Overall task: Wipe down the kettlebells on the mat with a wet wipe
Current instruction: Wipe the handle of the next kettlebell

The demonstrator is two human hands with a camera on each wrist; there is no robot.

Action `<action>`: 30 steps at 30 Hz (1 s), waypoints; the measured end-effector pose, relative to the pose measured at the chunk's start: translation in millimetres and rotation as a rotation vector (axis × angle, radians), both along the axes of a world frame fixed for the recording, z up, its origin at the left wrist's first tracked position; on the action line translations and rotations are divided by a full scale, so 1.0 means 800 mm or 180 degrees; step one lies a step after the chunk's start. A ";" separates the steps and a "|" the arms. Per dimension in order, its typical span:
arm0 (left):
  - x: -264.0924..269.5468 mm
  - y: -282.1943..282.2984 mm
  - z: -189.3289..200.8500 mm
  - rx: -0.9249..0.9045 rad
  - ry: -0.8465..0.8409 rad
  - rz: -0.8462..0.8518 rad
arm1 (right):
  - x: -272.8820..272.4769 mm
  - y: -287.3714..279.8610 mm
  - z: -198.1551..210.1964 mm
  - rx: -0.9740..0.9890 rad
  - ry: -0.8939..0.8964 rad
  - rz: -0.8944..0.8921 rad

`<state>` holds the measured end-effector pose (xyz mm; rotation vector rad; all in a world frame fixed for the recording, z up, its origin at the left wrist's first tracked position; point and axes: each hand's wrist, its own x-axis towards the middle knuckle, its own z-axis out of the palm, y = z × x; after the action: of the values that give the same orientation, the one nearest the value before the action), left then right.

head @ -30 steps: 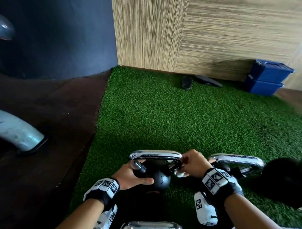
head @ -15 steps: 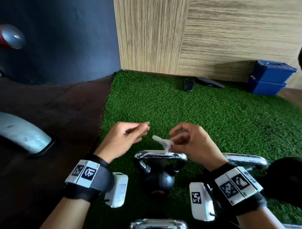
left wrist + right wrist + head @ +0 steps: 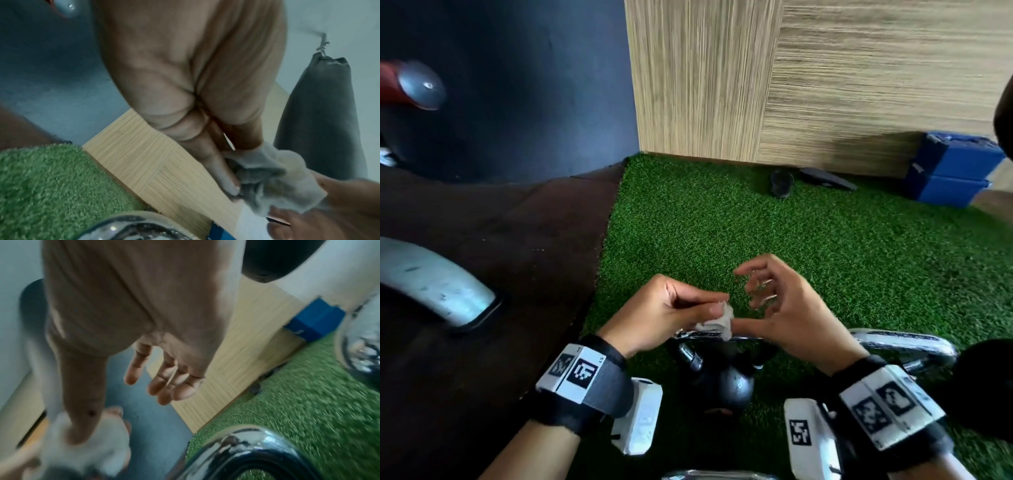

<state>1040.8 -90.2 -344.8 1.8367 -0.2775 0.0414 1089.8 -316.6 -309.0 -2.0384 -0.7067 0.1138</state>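
A crumpled white wipe [image 3: 717, 321] sits pinched in the left hand [image 3: 664, 313], thumb and fingers curled round it, above the kettlebell [image 3: 722, 375] on the fuzzy green mat [image 3: 825, 267]. The right hand [image 3: 787, 308] spreads its fingers loosely, the thumb seemingly touching the wipe. The kettlebell's chrome handle runs left to right over a round black body. Only the left wrist view shows a hanging grey bag [image 3: 320, 116].

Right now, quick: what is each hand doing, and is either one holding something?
Left hand: pinching the crumpled wet wipe.
Right hand: fingers spread and loose; thumb touches the wipe.
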 end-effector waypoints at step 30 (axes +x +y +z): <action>-0.054 0.033 -0.081 0.0556 -0.0655 0.1401 | 0.026 -0.026 -0.185 -0.0650 0.1209 -0.0886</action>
<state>997.9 -64.0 -409.6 2.0402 -0.0141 0.5280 1110.8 -337.3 -456.9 -2.2021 -0.1777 0.4126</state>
